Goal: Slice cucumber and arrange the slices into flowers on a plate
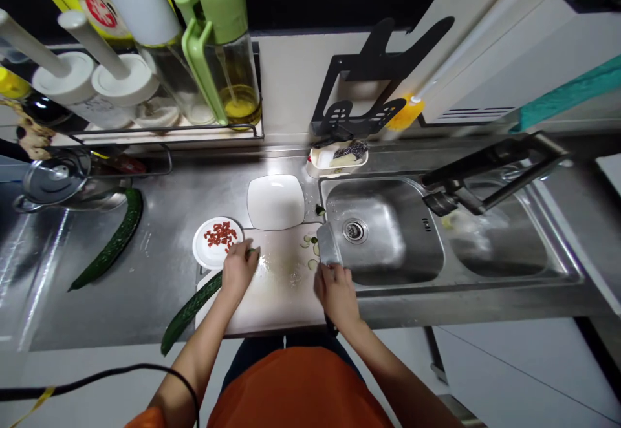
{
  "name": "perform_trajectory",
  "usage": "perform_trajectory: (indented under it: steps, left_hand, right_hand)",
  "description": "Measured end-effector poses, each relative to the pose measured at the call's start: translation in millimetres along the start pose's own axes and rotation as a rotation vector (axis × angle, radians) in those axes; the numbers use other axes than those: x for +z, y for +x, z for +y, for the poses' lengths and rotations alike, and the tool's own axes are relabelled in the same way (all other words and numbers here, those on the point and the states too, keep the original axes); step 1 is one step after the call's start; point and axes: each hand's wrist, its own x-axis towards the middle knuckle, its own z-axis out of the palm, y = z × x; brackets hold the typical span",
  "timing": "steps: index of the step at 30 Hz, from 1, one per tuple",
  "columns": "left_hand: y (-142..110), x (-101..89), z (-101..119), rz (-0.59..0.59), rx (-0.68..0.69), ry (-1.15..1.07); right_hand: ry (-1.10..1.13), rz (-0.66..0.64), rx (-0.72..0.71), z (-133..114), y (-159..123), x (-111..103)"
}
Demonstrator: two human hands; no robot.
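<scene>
My left hand (239, 267) is closed over the end of a long cucumber (189, 311) that lies slanted across the white cutting board (272, 299). My right hand (336, 293) grips the handle of a cleaver (328, 246), whose blade rests near the board's right edge. Several cucumber slices (310, 247) lie by the blade. A small round plate with chopped red pieces (217, 240) sits just above my left hand. An empty white square plate (275, 200) stands behind the board.
A second cucumber (112, 242) lies on the steel counter at left, near a pot lid (53, 182). A double sink (388, 234) with a dark faucet (490, 169) is at right. Oil bottles fill a rack (160, 132) behind. A soap dish (337, 156) sits by the wall.
</scene>
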Motion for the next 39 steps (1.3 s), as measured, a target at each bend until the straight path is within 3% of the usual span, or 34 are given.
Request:
perform_trajectory:
  steps: [4, 8, 13, 15, 19, 22, 27, 31, 39]
  left_hand:
    - [27, 0.4, 7, 0.033, -0.037, -0.002]
    - [45, 6.7, 15, 0.025, -0.055, -0.018]
    - [54, 15.1, 22, 0.034, -0.083, 0.005]
    - [57, 16.8, 23, 0.031, -0.102, 0.018]
    - [65, 19.1, 23, 0.038, -0.119, 0.042]
    - [70, 19.3, 26, 0.049, -0.177, 0.087]
    - [81, 14.7, 38, -0.07, -0.233, 0.184]
    - [89, 13.0, 40, -0.134, -0.283, 0.237]
    - [86, 8.4, 34, -0.088, -0.303, 0.016]
  right_hand:
    - [0.101, 0.06, -0.022, 13, 54, -7]
    - [0.194, 0.14, 0.049, 20, 125, 2]
    - [0.23, 0.005, 0.141, 27, 184, 11]
    - [0.22, -0.003, 0.167, 39, 190, 9]
    - [0.109, -0.039, 0.408, 73, 181, 0]
    - [0.107, -0.015, 0.397, 82, 175, -6]
    - [0.307, -0.06, 0.122, 35, 183, -3]
    - [0.354, -0.108, 0.12, -4, 194, 5]
    - [0.387, -0.132, 0.191, -11, 196, 2]
